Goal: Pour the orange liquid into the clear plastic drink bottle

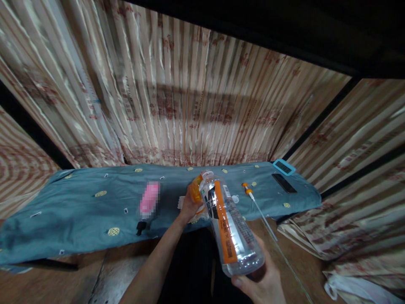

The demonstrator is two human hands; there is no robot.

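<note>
In my right hand (pixel 261 274) is a large clear plastic bottle (pixel 232 228) with an orange, black and white label, gripped near its base. It is tilted, its neck pointing away from me and its base towards me. My left hand (pixel 189 207) is closed around an amber, see-through bottle (pixel 196 188), partly hidden by the clear bottle. The clear bottle's mouth is close to the amber bottle's top; whether they touch I cannot tell. A pump head with an orange collar (pixel 247 189) and a long tube lies right of the bottles. Nearby is a small white cap (pixel 235 198).
A blue-green patterned cloth covers the narrow table (pixel 79 211). On it lie a pixelated pink object (pixel 149 198) with a black end at left, and a dark phone (pixel 284 183) and a blue-framed digital device (pixel 284 167) at right. Striped curtains (pixel 190 93) hang behind, with dark frame bars.
</note>
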